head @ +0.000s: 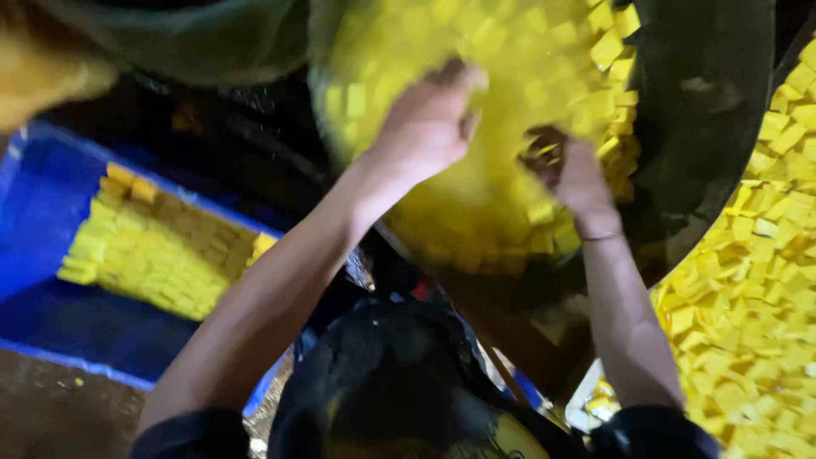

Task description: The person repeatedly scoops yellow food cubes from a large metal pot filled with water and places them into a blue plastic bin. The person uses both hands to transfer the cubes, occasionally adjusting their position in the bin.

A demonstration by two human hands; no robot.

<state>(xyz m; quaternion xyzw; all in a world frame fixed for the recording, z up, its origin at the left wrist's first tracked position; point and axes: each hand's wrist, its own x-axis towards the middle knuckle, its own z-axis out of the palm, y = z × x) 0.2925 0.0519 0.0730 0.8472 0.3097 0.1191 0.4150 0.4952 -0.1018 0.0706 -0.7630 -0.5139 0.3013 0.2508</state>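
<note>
A large dark round pan (705,127) holds a heap of small yellow cubes (527,51). My left hand (425,119) lies back-up on the heap near its middle. It is blurred, and its fingers are sunk among the cubes. My right hand (578,174) is just to the right of it, lower in the pan. Its fingers curl around some yellow cubes, and a thin band sits at the wrist. Both forearms reach up from the bottom of the view.
A blue sheet (51,195) on the left carries a block of stacked yellow pieces (153,246). Another wide heap of yellow cubes (748,280) fills the right edge. A dark rounded shape (391,382) sits low between my arms. Brown ground (59,408) shows at bottom left.
</note>
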